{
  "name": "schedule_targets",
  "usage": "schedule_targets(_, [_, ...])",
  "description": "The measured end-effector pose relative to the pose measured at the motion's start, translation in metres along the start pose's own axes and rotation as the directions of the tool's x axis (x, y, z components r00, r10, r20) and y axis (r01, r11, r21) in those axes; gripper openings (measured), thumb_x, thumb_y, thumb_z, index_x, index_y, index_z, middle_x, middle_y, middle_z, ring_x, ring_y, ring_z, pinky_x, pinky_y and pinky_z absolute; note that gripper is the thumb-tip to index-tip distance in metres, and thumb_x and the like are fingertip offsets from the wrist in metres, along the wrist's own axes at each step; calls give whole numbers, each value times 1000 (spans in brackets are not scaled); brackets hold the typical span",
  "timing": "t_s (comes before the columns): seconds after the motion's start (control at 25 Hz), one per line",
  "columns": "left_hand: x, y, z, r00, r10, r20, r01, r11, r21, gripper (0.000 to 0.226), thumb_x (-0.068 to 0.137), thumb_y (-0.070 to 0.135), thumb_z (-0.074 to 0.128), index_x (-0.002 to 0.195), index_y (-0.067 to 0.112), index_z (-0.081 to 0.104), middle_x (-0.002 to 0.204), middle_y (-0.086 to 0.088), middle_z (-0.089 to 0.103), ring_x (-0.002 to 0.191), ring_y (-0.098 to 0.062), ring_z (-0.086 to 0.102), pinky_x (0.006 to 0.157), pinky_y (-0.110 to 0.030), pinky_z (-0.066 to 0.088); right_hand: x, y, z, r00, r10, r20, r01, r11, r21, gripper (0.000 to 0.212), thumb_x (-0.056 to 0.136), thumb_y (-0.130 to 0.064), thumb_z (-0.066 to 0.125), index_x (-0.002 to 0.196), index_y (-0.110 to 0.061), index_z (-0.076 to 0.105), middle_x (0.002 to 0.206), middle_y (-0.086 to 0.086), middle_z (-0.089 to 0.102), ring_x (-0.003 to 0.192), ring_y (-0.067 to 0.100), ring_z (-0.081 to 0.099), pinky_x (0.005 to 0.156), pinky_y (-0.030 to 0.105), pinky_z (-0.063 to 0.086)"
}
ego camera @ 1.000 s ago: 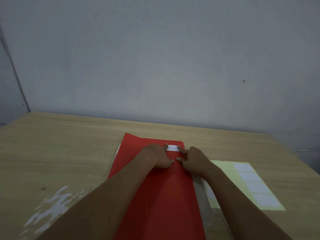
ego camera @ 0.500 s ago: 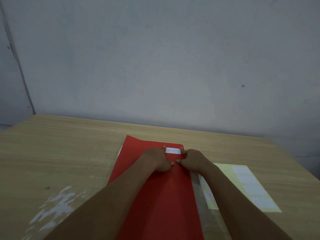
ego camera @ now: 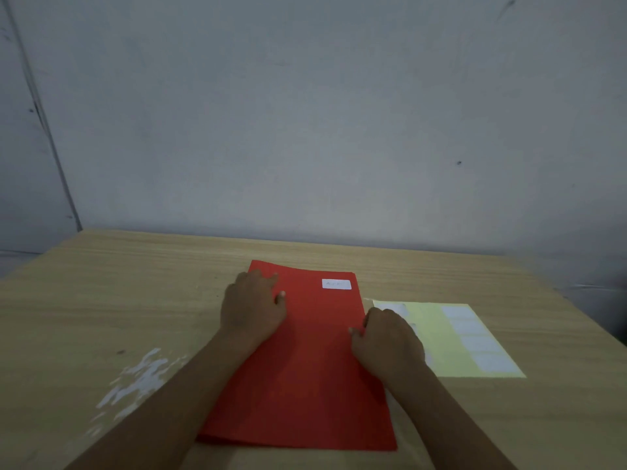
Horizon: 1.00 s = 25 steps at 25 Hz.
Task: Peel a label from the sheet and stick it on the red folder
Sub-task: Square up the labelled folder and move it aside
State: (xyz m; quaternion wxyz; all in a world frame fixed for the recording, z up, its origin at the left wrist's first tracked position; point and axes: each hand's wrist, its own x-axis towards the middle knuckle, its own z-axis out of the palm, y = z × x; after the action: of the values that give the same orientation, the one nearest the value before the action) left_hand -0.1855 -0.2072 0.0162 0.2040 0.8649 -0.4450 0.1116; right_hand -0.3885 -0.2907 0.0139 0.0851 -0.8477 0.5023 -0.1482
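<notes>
Wall (ego camera: pixel 305 113): plain grey, fills the upper view. Table (ego camera: pixel 118 283): pale wood grain, with a patch of white scuffed finish (ego camera: pixel 135 378) near its left front. Red folder (ego camera: pixel 305 368): lies flat at table centre, long axis running away from the person. Label sheet (ego camera: pixel 441 337): pale yellow, flat on the table just right of the folder, a column of white labels along its right side. Left hand (ego camera: pixel 252 307): palm down, fingers loosely spread, resting on the folder's far left part, clamped on nothing. Right hand (ego camera: pixel 386 340): at the folder's right edge, fingers curled; whether it grips the edge, cannot tell. Label (ego camera: pixel 336 284): white, stuck at the folder's far right corner, clear of both hands, faint writing unreadable.
</notes>
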Motion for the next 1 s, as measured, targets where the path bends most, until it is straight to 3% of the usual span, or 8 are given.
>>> schedule_targets(0.08, [-15, -11, -9, 988, -154, -5, 154, 986, 70, 52, 86, 41, 51, 131, 15, 54, 118, -12, 56, 113, -33, 50, 86, -43, 48, -14, -6, 1, 998, 51, 31, -50, 998, -40, 46, 91, -51, 49, 114, -12, 57, 119, 9, 56, 117, 27, 52, 88, 37, 45])
schedule_targets(0.16, [-31, -20, -12, 961, -275, 17, 274, 961, 33, 47, 87, 39, 50, 123, 9, 54, 117, -16, 52, 111, -35, 50, 84, -44, 48, -23, -10, 1, 995, 83, 50, -80, 995, -54, 50, 91, -53, 48, 117, -11, 57, 123, 9, 53, 121, 27, 47, 89, 38, 45])
schedule_targets(0.28, [-46, -31, -10, 933, -355, 64, 358, 932, -56, 42, 91, 35, 48, 111, 1, 60, 114, -20, 54, 106, -38, 56, 84, -43, 47, -26, -13, 1, 992, 111, 59, -109, 994, -31, 51, 90, -52, 50, 118, -11, 58, 124, 10, 50, 122, 28, 45, 91, 39, 44])
schedule_targets(0.6, [-51, -34, -9, 935, -336, 112, 350, 925, -148, 38, 93, 29, 50, 99, -5, 65, 104, -23, 62, 98, -38, 61, 78, -38, 44, -15, -14, 4, 972, 220, 81, -231, 957, 177, 49, 88, -37, 59, 122, -2, 50, 125, 17, 54, 121, 35, 50, 92, 39, 44])
schedule_targets(0.76, [-54, -46, -9, 941, -325, 93, 337, 923, -186, 37, 93, 30, 50, 93, -3, 67, 97, -22, 64, 92, -36, 62, 77, -38, 45, -3, -15, 8, 980, 174, 92, -192, 948, 253, 43, 87, -26, 63, 117, 0, 46, 117, 15, 62, 110, 33, 61, 75, 32, 42])
schedule_targets(0.88, [-51, -62, -12, 945, -320, 69, 327, 930, -164, 38, 93, 30, 51, 95, -3, 69, 101, -24, 64, 94, -37, 63, 78, -38, 46, 2, -21, 20, 994, 84, 64, -97, 965, 244, 51, 89, -24, 63, 126, 3, 41, 118, 18, 62, 109, 32, 61, 74, 31, 40])
schedule_targets(1.0, [-43, -90, -18, 944, -326, 54, 330, 938, -111, 38, 93, 30, 51, 102, -3, 69, 106, -26, 63, 101, -40, 61, 86, -41, 48, 9, -47, 35, 1000, -13, 24, 7, 971, 237, 37, 89, -24, 62, 115, -4, 43, 112, 18, 63, 103, 34, 62, 72, 33, 40])
